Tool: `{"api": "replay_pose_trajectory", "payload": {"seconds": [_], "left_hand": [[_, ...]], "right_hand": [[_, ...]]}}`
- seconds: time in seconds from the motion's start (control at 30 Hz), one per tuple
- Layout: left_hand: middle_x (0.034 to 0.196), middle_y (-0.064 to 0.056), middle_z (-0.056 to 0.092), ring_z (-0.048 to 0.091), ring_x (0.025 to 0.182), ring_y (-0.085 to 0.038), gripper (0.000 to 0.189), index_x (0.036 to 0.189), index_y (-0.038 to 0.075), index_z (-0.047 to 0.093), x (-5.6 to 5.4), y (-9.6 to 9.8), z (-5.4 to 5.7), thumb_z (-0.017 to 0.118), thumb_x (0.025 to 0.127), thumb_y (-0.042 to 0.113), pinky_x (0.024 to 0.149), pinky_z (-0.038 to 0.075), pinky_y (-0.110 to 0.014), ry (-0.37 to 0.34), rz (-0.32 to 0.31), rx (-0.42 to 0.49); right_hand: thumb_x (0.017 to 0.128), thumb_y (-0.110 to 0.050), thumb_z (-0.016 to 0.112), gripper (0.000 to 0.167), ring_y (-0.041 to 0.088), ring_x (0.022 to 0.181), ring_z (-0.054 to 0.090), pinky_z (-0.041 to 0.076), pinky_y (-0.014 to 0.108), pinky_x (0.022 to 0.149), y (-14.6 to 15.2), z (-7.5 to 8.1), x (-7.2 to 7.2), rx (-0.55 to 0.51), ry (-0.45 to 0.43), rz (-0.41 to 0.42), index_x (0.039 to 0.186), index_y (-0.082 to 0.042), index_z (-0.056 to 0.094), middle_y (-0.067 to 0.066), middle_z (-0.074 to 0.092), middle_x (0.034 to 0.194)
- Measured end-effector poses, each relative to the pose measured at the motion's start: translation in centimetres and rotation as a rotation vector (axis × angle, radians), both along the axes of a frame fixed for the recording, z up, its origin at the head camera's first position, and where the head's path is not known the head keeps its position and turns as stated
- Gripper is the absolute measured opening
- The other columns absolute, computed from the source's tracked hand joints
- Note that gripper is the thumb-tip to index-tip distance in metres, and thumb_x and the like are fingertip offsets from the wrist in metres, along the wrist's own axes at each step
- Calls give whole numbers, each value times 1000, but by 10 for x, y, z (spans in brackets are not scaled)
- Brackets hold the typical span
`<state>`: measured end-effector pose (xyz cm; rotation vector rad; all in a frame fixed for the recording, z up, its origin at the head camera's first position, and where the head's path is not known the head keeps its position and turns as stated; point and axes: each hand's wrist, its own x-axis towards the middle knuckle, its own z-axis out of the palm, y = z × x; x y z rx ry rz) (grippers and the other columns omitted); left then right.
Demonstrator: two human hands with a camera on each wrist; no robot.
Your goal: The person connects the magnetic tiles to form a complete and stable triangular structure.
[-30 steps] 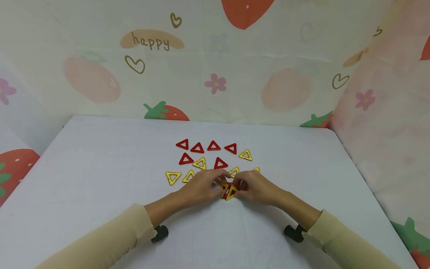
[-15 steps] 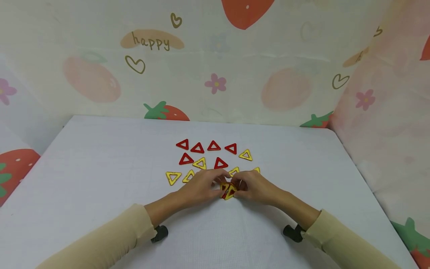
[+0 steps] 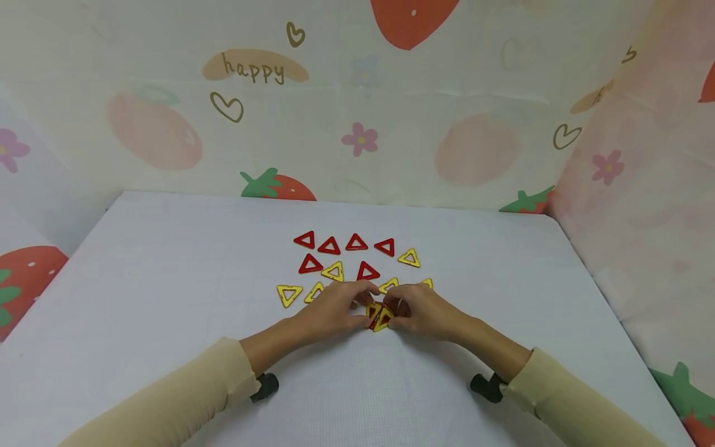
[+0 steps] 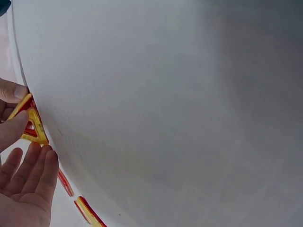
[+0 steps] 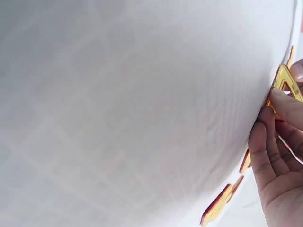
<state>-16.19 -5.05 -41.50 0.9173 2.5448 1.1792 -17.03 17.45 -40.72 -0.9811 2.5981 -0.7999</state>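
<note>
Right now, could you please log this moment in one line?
left hand: holding; right hand: holding; held: red-and-yellow triangular-tile cluster; beyond hands: loose red, yellow triangular tiles

Held triangles — glossy, smooth plastic; sleeves — matt cloth; tabletop matt, faintly textured.

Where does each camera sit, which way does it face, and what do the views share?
Head: worn on the head, facing forward and down at the table; left grip, right grip and both sleeves show.
Left wrist: worn there, facing mostly table; left grip lower left, part of the right grip above.
Right wrist: worn there, facing mostly table; right grip at right edge, part of the left above.
Shared: all three show the triangle pieces that both grips hold.
</note>
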Motion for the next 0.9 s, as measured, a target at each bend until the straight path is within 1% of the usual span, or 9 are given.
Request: {"api": "replay_pose_trajectory", "payload": {"seconds": [0.17, 0.43, 0.73, 0.9], "left_hand": [[113, -3, 69, 65, 103, -14, 46, 128, 6, 61, 1, -2, 2, 79, 86, 10, 94, 52, -30, -12, -4, -8], [115, -3, 69, 65, 103, -14, 46, 128, 7, 62, 2, -6, 3, 79, 86, 11, 94, 52, -30, -24, -14, -11], [114, -2, 69, 65, 101, -13, 44, 126, 6, 62, 3, -8, 2, 79, 85, 11, 93, 53, -31, -9, -13, -7], [109, -1, 70, 65, 99, -13, 44, 125, 5, 63, 7, -12, 1, 79, 85, 10, 91, 54, -32, 13, -17, -12]], "right_hand": [[83, -11, 81, 23, 7, 74, 57, 52, 23, 68, -2, 0, 1, -3, 6, 8, 103, -8, 69, -7, 65, 85], [84, -11, 79, 24, 6, 75, 58, 53, 23, 69, -5, 2, 2, 4, -7, 8, 106, -7, 69, -8, 65, 87], [85, -11, 79, 25, 7, 76, 59, 53, 23, 70, -6, 3, 5, -2, -13, 21, 108, -6, 70, -7, 67, 88], [85, -12, 79, 29, 6, 77, 60, 54, 23, 72, -7, 4, 7, -24, -57, 29, 112, -5, 71, -6, 69, 91]]}}
